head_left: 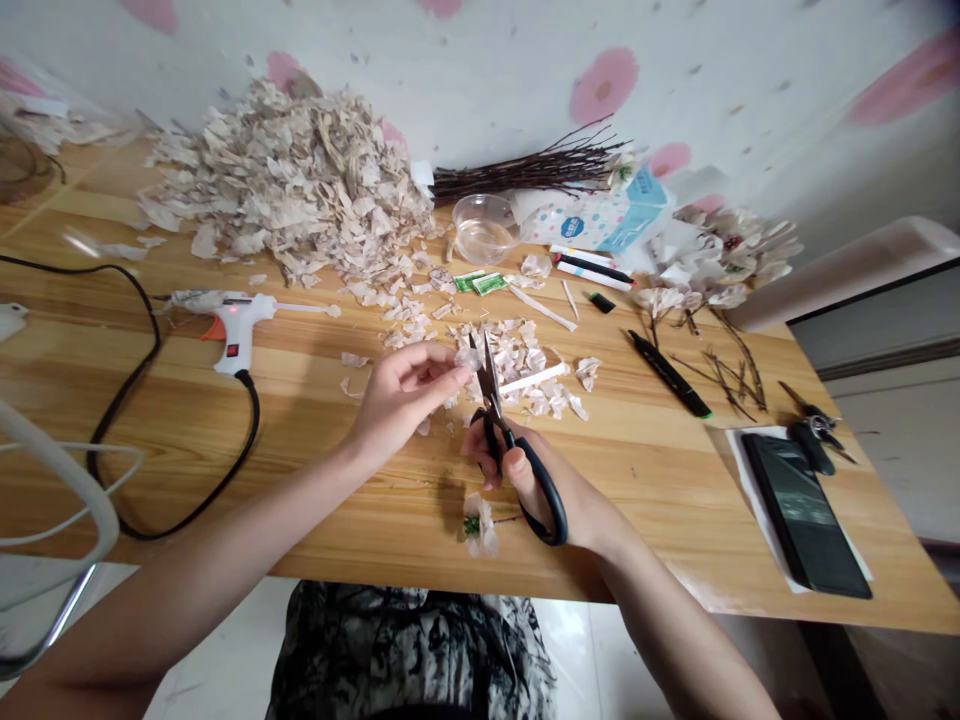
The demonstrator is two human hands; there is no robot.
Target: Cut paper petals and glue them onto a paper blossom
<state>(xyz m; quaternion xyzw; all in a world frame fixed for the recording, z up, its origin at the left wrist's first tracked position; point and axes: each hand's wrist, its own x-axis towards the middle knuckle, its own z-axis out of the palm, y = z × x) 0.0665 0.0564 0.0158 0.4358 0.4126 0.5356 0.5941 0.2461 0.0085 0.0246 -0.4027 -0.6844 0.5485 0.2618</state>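
Pink-spotted wall (604,85) behind a wooden bench (645,500). Far edge: heap of pale papery scraps (285,180), bundled dark twigs (525,172) alongside. Hot glue gun (232,325) off to the left, cord trailing, apparently parked clear of the cutting. Left hand (401,400): fingers (442,368) pressed together, pinching one small pale scrap (466,358) above the bench, seemingly within the blades' reach. Right hand (525,480): fingers curled through black-handled scissors (489,385), blades just beside the scrap, over loose cuttings (517,370).

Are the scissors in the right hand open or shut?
Slightly open: the blades of the black-handled scissors form a narrow V above the right hand.
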